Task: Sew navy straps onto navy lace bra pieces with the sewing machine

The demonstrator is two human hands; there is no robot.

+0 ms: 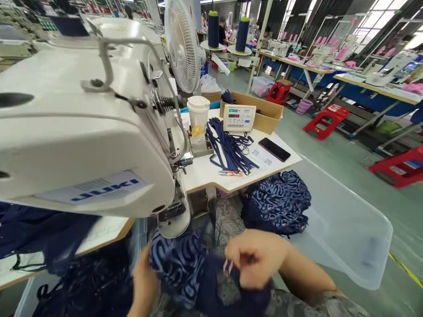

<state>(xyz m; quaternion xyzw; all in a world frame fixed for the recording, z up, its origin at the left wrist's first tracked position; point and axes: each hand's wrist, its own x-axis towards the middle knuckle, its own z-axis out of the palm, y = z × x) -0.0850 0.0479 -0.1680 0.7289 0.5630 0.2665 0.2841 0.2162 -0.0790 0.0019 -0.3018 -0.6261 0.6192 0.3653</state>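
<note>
A navy garment with a blue swirl print (180, 264) spans my lap beneath the sewing machine head (99, 132). My left hand (145, 277), smeared by motion, grips the garment's left side, its fingertips partly behind the cloth. On the plain navy part, my right hand (257, 259) is closed with curled fingers, pinching the fabric. A small pale pink piece (227, 266) shows at its fingertips, too blurred to name. The machine's presser area and rounded arm end (175, 224) stand just above the print.
Thread snips (230, 173), navy straps (228, 145), a phone (274, 149), a control panel (239, 119) and a lidded cup (198, 116) lie on the table. A clear bin (343, 220) with printed garments (279, 200) stands right. Dark cloth (86, 286) fills the lower left.
</note>
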